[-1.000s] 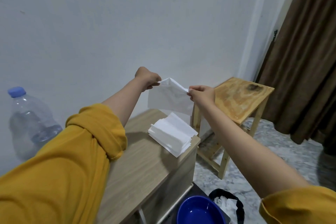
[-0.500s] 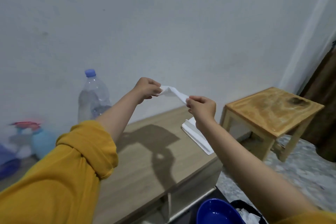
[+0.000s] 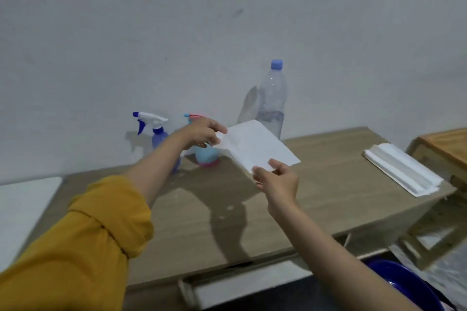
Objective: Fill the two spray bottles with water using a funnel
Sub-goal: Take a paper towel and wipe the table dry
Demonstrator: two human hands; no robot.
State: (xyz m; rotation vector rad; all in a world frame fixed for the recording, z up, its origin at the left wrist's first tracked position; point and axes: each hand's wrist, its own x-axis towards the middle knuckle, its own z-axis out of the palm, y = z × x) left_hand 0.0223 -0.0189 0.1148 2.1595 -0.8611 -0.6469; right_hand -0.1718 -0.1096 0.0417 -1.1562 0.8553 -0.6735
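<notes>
Spanning the wooden table (image 3: 328, 199), both arms extend: left hand (image 3: 202, 134) and right hand (image 3: 278, 182) pinch one tissue sheet (image 3: 255, 146). Spray bottles, blue (image 3: 158, 134) and pink-based (image 3: 206, 156), stand at eleven o'clock; water bottle (image 3: 273, 98) at twelve.

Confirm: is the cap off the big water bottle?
No, the blue cap sits on top of the water bottle, which stands upright on the table by the wall.

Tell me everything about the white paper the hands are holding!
The white tissue sheet looks thin, soft and faintly creased. It is opened out nearly flat and held up in the air above the wooden table. The left hand pinches its far corner and the right hand pinches its near edge.
</notes>
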